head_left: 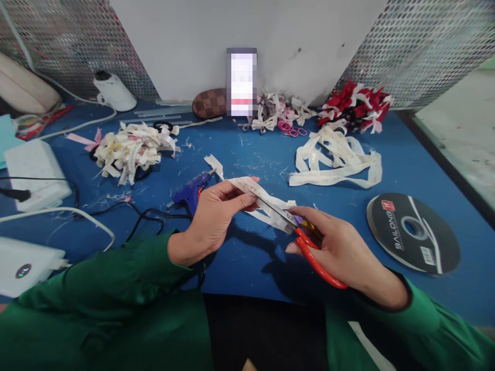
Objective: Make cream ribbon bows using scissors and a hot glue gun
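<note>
My left hand pinches a cream ribbon between thumb and fingers over the middle of the table. Several lengths of this ribbon hang to the right, below the fingers. In my right hand is a pair of scissors with red handles; the fingers are wrapped round them. Their blades point left and lie along the ribbon, with the tips close to my left thumb. Whether the blades are parted is hard to see. A blue glue gun lies just behind my left hand, partly hidden by it.
Loose cream ribbon lies at the back right, near a black ribbon spool. Piles of cream bows and red bows stand farther back. A phone leans against the wall. Cables and a white power bank occupy the left.
</note>
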Motion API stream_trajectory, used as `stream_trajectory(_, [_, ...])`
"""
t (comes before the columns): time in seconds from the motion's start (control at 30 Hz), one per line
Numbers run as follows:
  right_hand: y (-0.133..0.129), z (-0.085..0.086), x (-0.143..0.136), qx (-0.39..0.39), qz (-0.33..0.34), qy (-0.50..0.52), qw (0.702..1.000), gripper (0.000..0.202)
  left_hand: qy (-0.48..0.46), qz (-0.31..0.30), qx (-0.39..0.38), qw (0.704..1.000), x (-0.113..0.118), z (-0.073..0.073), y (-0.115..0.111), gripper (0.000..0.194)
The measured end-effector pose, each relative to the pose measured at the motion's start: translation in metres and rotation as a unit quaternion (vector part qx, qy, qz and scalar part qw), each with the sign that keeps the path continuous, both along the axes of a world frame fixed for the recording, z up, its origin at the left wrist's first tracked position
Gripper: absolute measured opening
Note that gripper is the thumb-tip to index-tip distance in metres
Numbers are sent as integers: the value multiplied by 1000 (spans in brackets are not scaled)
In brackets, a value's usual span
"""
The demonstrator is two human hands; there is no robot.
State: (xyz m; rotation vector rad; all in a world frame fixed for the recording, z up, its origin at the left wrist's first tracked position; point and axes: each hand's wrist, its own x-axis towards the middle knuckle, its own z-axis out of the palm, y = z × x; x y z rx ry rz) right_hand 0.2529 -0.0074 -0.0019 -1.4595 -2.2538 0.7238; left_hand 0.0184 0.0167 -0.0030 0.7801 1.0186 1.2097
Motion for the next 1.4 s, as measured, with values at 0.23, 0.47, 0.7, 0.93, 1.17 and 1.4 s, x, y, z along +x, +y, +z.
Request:
stream_trajectory(0.23, [-3, 1, 0, -4, -2, 14, 1000, 53, 4, 8, 5, 1000, 0, 1, 0, 27])
stream_trajectory(0.47, [-2, 0, 0, -3, 1, 19, 1000, 53, -1, 7, 7, 1000, 0, 0, 1, 28])
stream_trajectory(0.7, [-2, 1, -2, 2, 10, 2, 1000, 52, -18, -24, -6, 1000, 2, -2, -2, 30])
stream_trajectory(0.93, [-3, 1, -1, -19, 4, 24, 1000, 48, -7, -16, -8, 1000, 2, 0, -2, 34])
stream_trajectory(1.17, [-3, -1, -1, -26, 3, 33, 999, 49, 2, -22, -2, 1000, 1, -1, -1, 35])
stream_trajectory(1.4, [-2, 0, -3, -4, 14, 9, 1000, 51, 7, -49, -7, 999, 2, -2, -4, 37])
